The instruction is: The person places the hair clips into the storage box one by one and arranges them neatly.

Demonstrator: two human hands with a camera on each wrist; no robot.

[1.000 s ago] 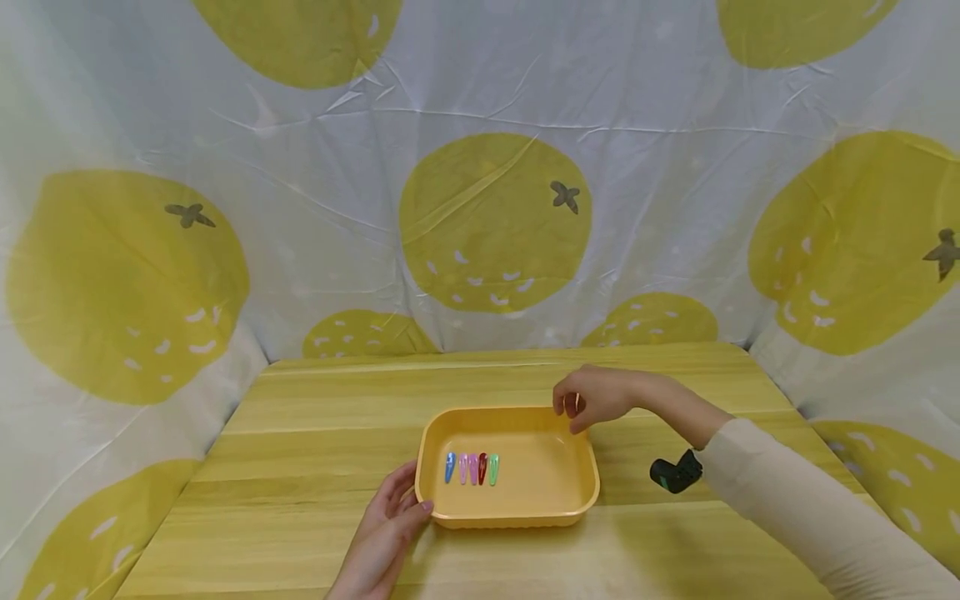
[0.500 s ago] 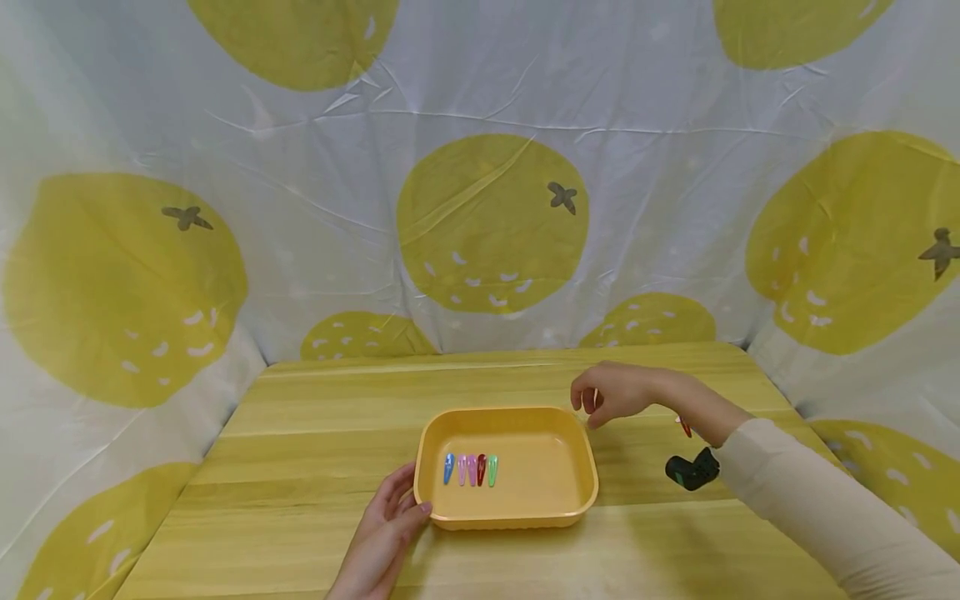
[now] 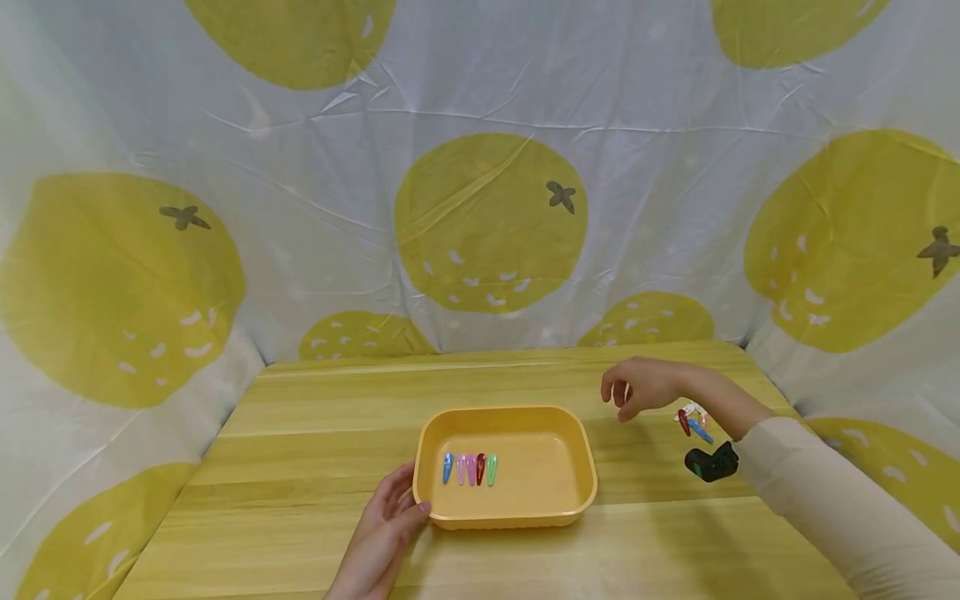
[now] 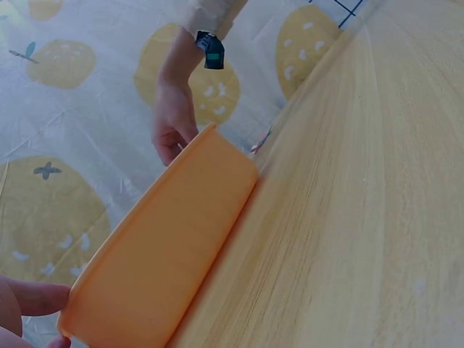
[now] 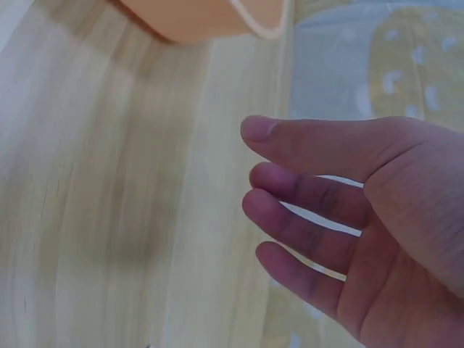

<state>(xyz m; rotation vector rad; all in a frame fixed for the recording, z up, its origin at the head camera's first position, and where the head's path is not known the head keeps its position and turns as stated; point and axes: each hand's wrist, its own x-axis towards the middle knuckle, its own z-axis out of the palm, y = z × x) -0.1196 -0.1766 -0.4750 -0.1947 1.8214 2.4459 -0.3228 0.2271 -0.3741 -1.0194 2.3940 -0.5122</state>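
The desk [image 3: 300, 467] spreads below my left fingers [image 3: 390, 493] and my right fingers [image 5: 312, 238]. Just right of the left ones sits the yellow tray [image 3: 532, 498]; they grip its near left corner, thumb over the rim, the others against the outer wall, I'd judge to keep it from sliding. My right fingers hang above the desk past the tray's far right corner, loosely curled, thumb a little apart, holding and touching nothing. Inside the tray, right of my left fingers, five hair clips [image 3: 472, 469] lie side by side, probably for neatness. Loose clips [image 3: 701, 431] lie jumbled right of my right fingers, perhaps for easy reach.
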